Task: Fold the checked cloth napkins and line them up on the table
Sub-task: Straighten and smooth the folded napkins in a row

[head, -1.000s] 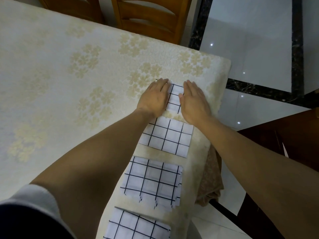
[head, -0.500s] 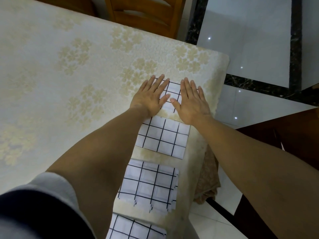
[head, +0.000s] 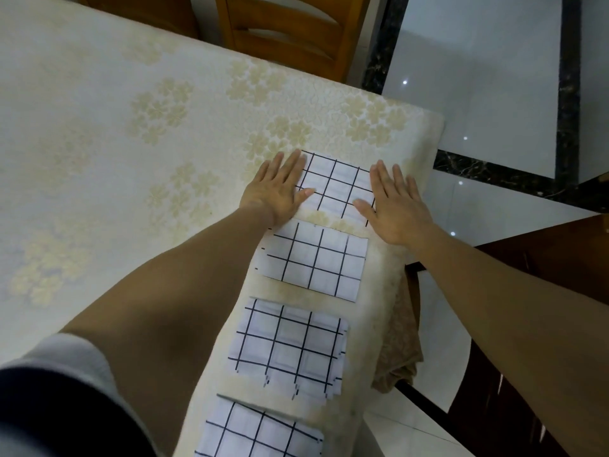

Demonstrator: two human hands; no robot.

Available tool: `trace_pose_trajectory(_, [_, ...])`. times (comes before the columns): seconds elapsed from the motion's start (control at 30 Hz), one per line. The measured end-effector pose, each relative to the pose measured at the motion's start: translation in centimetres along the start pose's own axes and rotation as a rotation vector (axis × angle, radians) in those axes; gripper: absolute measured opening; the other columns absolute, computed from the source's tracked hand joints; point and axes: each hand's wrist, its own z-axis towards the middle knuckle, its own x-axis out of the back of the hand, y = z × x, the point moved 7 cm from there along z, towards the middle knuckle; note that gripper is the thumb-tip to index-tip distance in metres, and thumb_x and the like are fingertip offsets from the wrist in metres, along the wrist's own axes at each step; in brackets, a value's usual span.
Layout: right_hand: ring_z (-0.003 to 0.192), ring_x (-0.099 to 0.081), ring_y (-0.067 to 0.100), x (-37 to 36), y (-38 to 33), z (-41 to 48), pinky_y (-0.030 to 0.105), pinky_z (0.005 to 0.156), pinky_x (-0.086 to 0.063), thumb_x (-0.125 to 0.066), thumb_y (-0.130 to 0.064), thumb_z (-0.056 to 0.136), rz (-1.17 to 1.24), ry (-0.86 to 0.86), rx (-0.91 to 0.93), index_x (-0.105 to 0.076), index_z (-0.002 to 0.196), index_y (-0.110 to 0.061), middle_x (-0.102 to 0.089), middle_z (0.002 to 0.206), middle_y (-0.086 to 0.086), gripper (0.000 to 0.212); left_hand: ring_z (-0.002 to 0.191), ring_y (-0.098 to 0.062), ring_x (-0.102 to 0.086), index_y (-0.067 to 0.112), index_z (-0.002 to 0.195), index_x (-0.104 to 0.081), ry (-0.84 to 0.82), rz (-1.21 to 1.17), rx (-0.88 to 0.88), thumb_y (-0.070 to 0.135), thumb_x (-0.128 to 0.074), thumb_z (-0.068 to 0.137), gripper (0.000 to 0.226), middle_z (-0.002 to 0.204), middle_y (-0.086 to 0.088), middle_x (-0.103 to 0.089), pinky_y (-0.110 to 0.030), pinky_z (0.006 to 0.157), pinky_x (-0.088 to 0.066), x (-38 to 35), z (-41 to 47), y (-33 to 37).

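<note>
Dim, soft, cool light falls here, with no hard shadows. Small bright glints dot the glossy white floor tiles at upper right. The white, black-checked cloth napkins at centre look sharp. My grey sleeve at lower left blurs, and the wide lens bows the edge of the cream flowered tablecloth.

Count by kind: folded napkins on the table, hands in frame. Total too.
Checked napkins: 4
Hands: 2, left hand and right hand, both flat at the farthest napkin's sides
Total: 6
</note>
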Motion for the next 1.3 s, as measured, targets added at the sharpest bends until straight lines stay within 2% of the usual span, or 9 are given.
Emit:
trace_pose_trajectory(0.17, [0.155, 0.013, 0.025, 3.7, -5.8, -2.1, 0.046, 0.126, 0.006, -0.004, -0.049, 0.105, -0.002, 0.257, -0.036, 0.008, 0.159, -0.006, 0.014, 0.168, 0.010, 0.070, 0.158, -0.021, 0.004, 0.015, 0.163, -0.002, 0.322, -0.122, -0.036, 0.040, -0.013, 0.111, 0.059, 0.171, -0.001, 0.001, -0.039, 0.128, 0.001, 3.0, -3.3, 3.1])
trace_pose_trajectory(0.3, [0.154, 0.019, 0.024, -0.3, -8.6, -1.8, 0.044, 0.125, 0.009, -0.005, -0.047, 0.106, 0.003, 0.140, -0.056, 0.012, 0.159, -0.008, 0.019, 0.167, 0.009, 0.068, 0.157, -0.016, 0.009, 0.020, 0.163, 0.000, 0.160, -0.135, -0.072, 0.038, -0.011, 0.110, 0.057, 0.171, 0.003, 0.004, -0.035, 0.127, 0.005, -1.5, -4.4, 4.6])
trace_pose_trajectory(0.47, [0.153, 0.021, 0.020, -3.3, -4.4, -3.0, 0.046, 0.126, 0.006, 0.001, -0.054, 0.103, -0.004, 0.107, -0.116, 0.016, 0.158, -0.014, 0.023, 0.166, 0.002, 0.070, 0.156, -0.012, 0.014, 0.026, 0.162, 0.008, 0.165, -0.102, -0.056, 0.045, -0.004, 0.108, 0.059, 0.170, 0.011, 0.010, -0.038, 0.128, 0.005, -3.3, -4.3, 3.4])
trace_pose_trajectory(0.63, [0.153, 0.021, 0.024, -2.2, -3.8, -3.3, 0.047, 0.125, 0.009, 0.006, -0.060, 0.100, -0.037, 0.040, -0.135, 0.016, 0.159, -0.014, 0.022, 0.167, 0.002, 0.075, 0.155, -0.018, 0.018, 0.022, 0.161, 0.013, 0.048, -0.167, -0.073, 0.051, -0.004, 0.107, 0.064, 0.169, 0.004, 0.018, -0.042, 0.127, 0.003, -2.1, -4.4, 3.0])
trace_pose_trajectory(0.8, [0.156, 0.010, 0.027, 1.1, -9.9, -8.9, 0.045, 0.127, 0.002, -0.003, -0.053, 0.103, 0.135, 0.298, 0.016, 0.003, 0.160, -0.006, 0.010, 0.168, 0.010, 0.075, 0.157, -0.021, 0.008, 0.013, 0.162, 0.002, 0.356, -0.385, 0.076, 0.040, -0.018, 0.112, 0.061, 0.170, 0.000, 0.006, -0.033, 0.127, 0.005, 2.1, -10.7, 0.7])
trace_pose_trajectory(0.87, [0.156, 0.004, 0.028, 0.1, -13.6, -12.8, 0.046, 0.127, -0.002, -0.009, -0.051, 0.105, 0.161, 0.320, 0.115, -0.004, 0.161, -0.004, 0.003, 0.169, 0.012, 0.073, 0.157, -0.021, 0.006, 0.011, 0.163, -0.001, 0.400, -0.399, 0.106, 0.033, -0.023, 0.113, 0.059, 0.169, 0.001, 0.005, -0.034, 0.128, 0.003, 1.3, -15.7, 0.8])
trace_pose_trajectory(1.03, [0.157, -0.002, 0.026, -6.2, -18.0, -19.2, 0.048, 0.126, -0.010, -0.006, -0.055, 0.105, 0.046, 0.217, 0.114, -0.010, 0.161, -0.005, -0.003, 0.169, 0.011, 0.075, 0.157, -0.020, 0.012, 0.016, 0.162, 0.008, 0.181, -0.238, 0.049, 0.042, -0.013, 0.110, 0.062, 0.171, 0.000, 0.010, -0.042, 0.128, -0.002, -6.4, -24.8, 3.3])
trace_pose_trajectory(1.13, [0.156, 0.010, 0.024, -9.9, -17.0, -20.6, 0.046, 0.127, -0.003, 0.004, -0.063, 0.100, -0.024, 0.077, 0.021, 0.001, 0.160, -0.006, 0.010, 0.168, 0.010, 0.083, 0.155, -0.018, 0.021, 0.019, 0.161, 0.016, 0.105, -0.169, 0.086, 0.053, -0.001, 0.106, 0.067, 0.169, 0.003, 0.019, -0.043, 0.128, 0.000, -9.6, -26.3, 2.6])
trace_pose_trajectory(1.3, [0.152, 0.025, 0.022, -10.5, -16.2, -21.3, 0.045, 0.125, 0.008, 0.017, -0.065, 0.091, -0.075, 0.016, -0.010, 0.023, 0.156, -0.010, 0.026, 0.165, 0.007, 0.085, 0.154, -0.019, 0.023, 0.021, 0.159, 0.021, 0.095, -0.137, 0.087, 0.052, -0.004, 0.107, 0.066, 0.166, 0.004, 0.026, -0.041, 0.127, 0.006, -10.3, -26.3, 2.4])
